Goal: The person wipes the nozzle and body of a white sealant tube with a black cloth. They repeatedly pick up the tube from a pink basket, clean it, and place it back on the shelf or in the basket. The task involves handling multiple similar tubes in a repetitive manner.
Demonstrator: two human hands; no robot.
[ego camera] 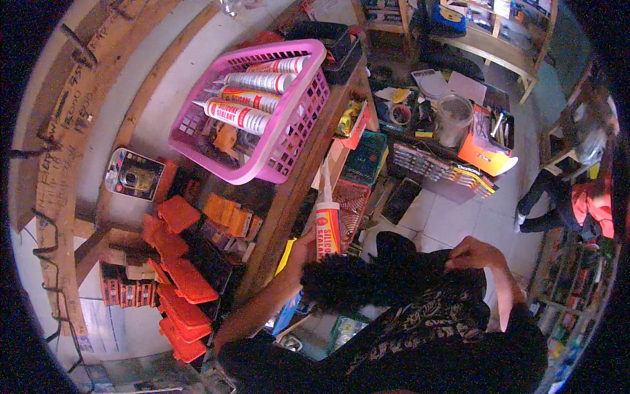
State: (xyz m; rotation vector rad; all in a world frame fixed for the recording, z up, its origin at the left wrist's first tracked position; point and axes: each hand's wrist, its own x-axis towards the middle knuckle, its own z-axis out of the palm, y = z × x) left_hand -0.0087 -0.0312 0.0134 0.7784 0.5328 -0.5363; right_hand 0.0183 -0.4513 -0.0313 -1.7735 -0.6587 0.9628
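My left hand [303,256] grips a silicone sealant cartridge [328,224], its nozzle pointing up and away from me. A dark, fuzzy-edged cloth [339,283] covers the cartridge's lower end and part of that hand. Over to the right, the curled fingers of my right hand [477,253] pinch the edge of dark fabric, which seems to be the same cloth; where it meets my black printed shirt is hard to make out. Ahead on the left, a pink plastic basket [273,160] holds several more sealant cartridges [238,115] lying side by side.
The basket rests on a wooden shelf [295,197]. Orange-red plastic pieces [187,280] and a blister-packed padlock [135,175] lie left. Green [364,155] and red baskets [352,207] stand below. A clear tub [453,120] is beyond. Another person's legs [539,202] show at right.
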